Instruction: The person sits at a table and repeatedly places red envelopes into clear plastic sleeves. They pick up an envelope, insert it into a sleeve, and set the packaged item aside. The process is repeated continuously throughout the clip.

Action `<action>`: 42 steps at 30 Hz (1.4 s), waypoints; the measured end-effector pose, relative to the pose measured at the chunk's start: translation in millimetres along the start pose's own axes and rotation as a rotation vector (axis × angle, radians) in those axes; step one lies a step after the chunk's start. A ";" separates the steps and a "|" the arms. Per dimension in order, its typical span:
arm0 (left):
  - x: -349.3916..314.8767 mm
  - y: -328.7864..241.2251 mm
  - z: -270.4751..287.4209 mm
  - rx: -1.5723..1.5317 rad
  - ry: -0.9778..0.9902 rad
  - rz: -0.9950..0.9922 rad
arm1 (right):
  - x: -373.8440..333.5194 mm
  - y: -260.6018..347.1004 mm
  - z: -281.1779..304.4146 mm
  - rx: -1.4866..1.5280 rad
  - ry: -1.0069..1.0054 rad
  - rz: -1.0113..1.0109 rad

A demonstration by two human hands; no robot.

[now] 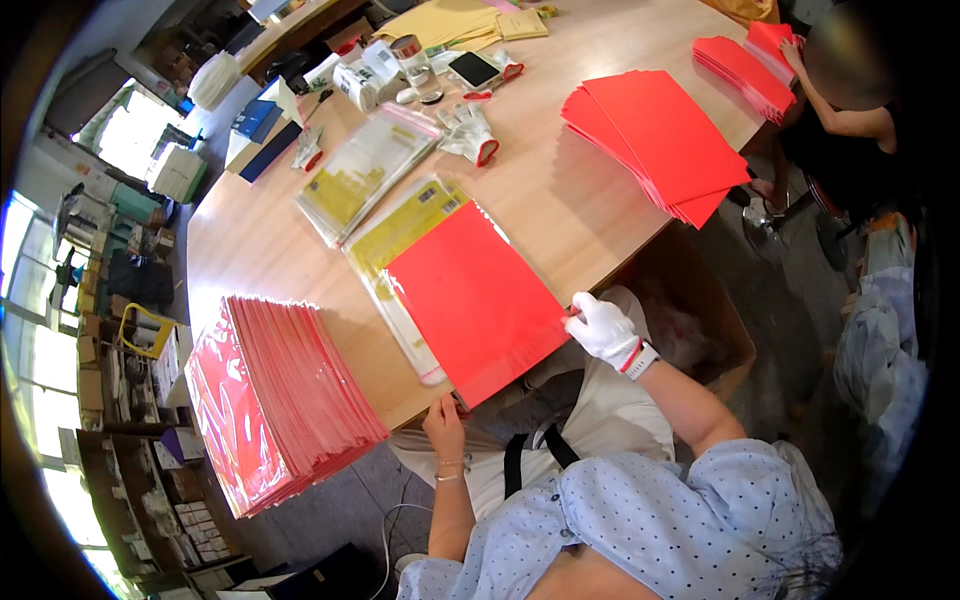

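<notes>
rh (603,328) pinching 1 red sheet (478,300), lh (444,428) nr.

Read no word, number or sign with certainty. Made out small dark barcode-like blocks (427,192) on the clear-and-yellow sleeves (392,236) showing past the upper edge of the red sheet (480,300); too small to decode. Noted faint print-like marks on the yellow booklet (523,25) at the far side of the surface (540,140); blurred. Noted similar dark marks on the white packets (357,87); not resolvable. Cannot tell, for pale papers (88,178) on the wall at left, whether written on.
</notes>
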State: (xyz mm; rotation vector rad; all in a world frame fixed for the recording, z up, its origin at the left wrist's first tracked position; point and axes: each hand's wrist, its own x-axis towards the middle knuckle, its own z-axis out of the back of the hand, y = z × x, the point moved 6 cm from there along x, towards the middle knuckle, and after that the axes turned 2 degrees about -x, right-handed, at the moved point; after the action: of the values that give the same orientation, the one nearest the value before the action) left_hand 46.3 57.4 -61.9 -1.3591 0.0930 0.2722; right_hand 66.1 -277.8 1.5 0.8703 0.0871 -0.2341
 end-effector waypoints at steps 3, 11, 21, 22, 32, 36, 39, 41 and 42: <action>-14.3 -15.5 -6.0 -0.328 0.062 0.286 | -13.2 -21.5 -24.4 0.718 0.120 -0.207; -1.1 -114.7 31.9 -0.164 0.279 0.040 | -32.2 29.2 -56.8 0.893 0.322 0.004; -90.8 -249.0 210.9 0.118 -0.378 -0.454 | -41.7 225.9 -116.0 0.923 0.557 0.472; -92.8 -256.0 239.9 0.098 -0.468 -0.475 | -43.9 262.3 -117.9 0.853 0.585 0.551; -42.6 -145.6 377.7 -0.086 -0.615 -0.435 | -63.5 363.8 -144.7 0.400 0.625 0.739; -80.5 -174.9 347.4 0.275 -1.029 -0.700 | -50.9 276.7 -131.5 0.961 0.905 0.554; -141.4 -192.5 265.2 0.580 -1.254 -0.967 | -22.9 172.5 -39.9 0.527 0.397 0.646; -125.7 -181.6 173.8 0.247 -0.651 -1.041 | -9.5 126.1 48.4 0.022 -0.079 0.728; -123.0 -183.9 118.1 0.128 -0.436 -0.928 | -2.0 102.4 86.8 -0.259 -0.295 0.734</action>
State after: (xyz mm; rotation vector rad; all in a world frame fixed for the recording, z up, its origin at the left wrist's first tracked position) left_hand -37.9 121.4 165.5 -1.0632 -0.8520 -0.2250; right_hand 86.9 -280.3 134.1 0.5550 -0.4644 0.3334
